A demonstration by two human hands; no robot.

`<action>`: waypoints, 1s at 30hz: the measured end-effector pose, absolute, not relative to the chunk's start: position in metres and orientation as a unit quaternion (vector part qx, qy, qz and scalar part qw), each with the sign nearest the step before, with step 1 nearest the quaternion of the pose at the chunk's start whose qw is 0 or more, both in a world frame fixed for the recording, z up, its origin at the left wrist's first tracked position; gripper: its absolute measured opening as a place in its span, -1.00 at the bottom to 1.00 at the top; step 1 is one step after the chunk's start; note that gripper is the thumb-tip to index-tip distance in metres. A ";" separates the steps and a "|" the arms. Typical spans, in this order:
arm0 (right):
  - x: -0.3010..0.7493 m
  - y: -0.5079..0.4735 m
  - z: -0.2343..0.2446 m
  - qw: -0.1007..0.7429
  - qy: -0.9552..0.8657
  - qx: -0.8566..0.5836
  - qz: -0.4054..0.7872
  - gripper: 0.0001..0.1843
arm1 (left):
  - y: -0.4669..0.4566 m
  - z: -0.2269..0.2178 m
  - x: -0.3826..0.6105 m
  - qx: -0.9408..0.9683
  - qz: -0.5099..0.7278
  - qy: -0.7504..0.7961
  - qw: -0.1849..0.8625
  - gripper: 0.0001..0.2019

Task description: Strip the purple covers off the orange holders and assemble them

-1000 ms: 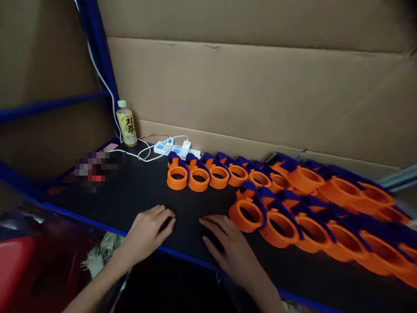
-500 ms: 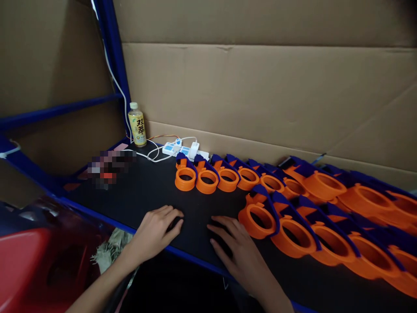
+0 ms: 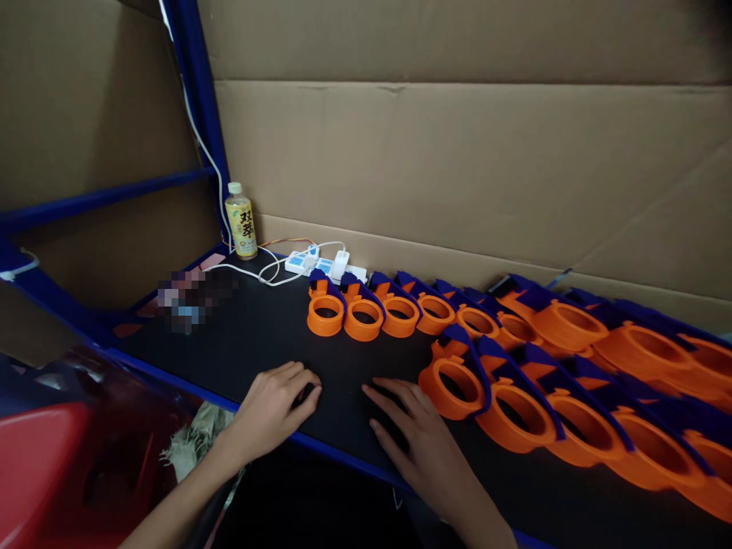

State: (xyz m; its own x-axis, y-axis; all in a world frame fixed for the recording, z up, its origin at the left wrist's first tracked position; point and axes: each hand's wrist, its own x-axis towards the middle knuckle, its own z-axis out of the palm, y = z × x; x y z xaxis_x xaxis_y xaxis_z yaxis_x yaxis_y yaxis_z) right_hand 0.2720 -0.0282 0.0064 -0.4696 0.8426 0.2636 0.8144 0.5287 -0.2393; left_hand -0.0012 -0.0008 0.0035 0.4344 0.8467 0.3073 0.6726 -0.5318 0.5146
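My left hand [image 3: 280, 400] rests on the black tabletop [image 3: 252, 347] near its front edge. Its fingers bend loosely, with the thumb apart and nothing held. To the right, my right hand [image 3: 415, 427] lies palm down on the same surface, fingers spread and empty. Just beside its knuckles stands an orange and purple-blue tape dispenser [image 3: 440, 389], the first of a near row that runs off to the right. A back row begins with another tape dispenser [image 3: 325, 324] beyond my hands. Several more of these fill the right side, their orange rings facing up.
At the back stand a yellow-labelled drink bottle [image 3: 242, 225] and a white power strip [image 3: 325, 264] with cables. A pixelated patch [image 3: 191, 297] hides items at left. Cardboard [image 3: 428, 152] walls the back; a blue frame post [image 3: 200, 91] rises left. A red plastic object [image 3: 43, 465] sits below.
Both hands stay almost still in the same places. Inside the pixelated patch, an orange-red spot now shows as light blue.
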 end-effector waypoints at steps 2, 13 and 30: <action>0.272 -0.028 0.006 0.177 -0.856 -0.484 0.039 -0.55 | -0.003 0.004 -0.001 0.831 0.277 0.454 0.164 -0.82; 0.272 -0.025 0.003 0.189 -0.855 -0.482 0.022 -0.57 | 0.022 0.002 -0.112 0.641 0.366 0.657 -0.153 -0.71; 0.269 -0.026 0.007 0.190 -0.855 -0.481 0.026 -0.61 | 0.036 -0.022 -0.154 0.586 0.321 0.727 -0.158 -0.40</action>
